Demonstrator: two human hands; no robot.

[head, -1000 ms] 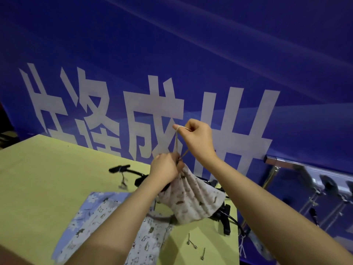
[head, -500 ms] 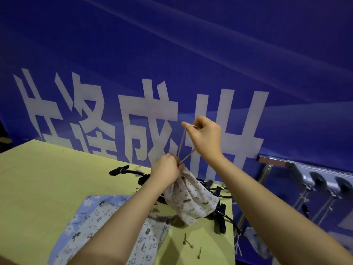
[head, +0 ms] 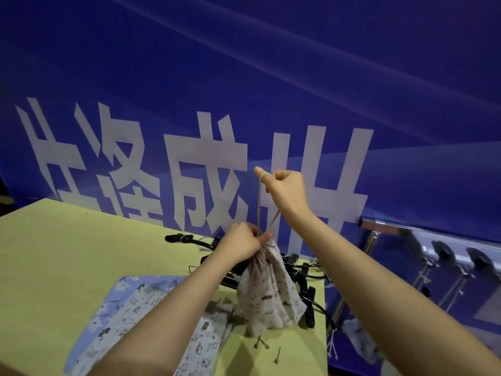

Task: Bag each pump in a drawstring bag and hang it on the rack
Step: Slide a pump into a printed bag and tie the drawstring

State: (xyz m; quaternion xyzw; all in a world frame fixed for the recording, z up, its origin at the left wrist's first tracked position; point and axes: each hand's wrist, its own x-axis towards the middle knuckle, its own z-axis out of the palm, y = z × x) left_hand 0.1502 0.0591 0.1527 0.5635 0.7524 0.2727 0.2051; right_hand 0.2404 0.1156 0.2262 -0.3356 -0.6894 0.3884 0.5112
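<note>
The patterned drawstring bag [head: 267,289] hangs upright above the yellow worktop [head: 67,261], its lower edge at the surface, its neck gathered tight. The left hand [head: 241,244] pinches that gathered neck, fingers curled round the cloth, so the bag lies directly beneath this grip. The right hand [head: 287,192] is above and slightly right, fingers curled, with the drawstring [head: 259,204] looped over its forefinger and running taut down to the neck. Behind the bag lie black pumps [head: 303,280] with hoses. Flat printed bags [head: 135,318] lie near left; small metal needles [head: 261,344] lie just near of the bag. A metal rack [head: 385,226] stands far right.
</note>
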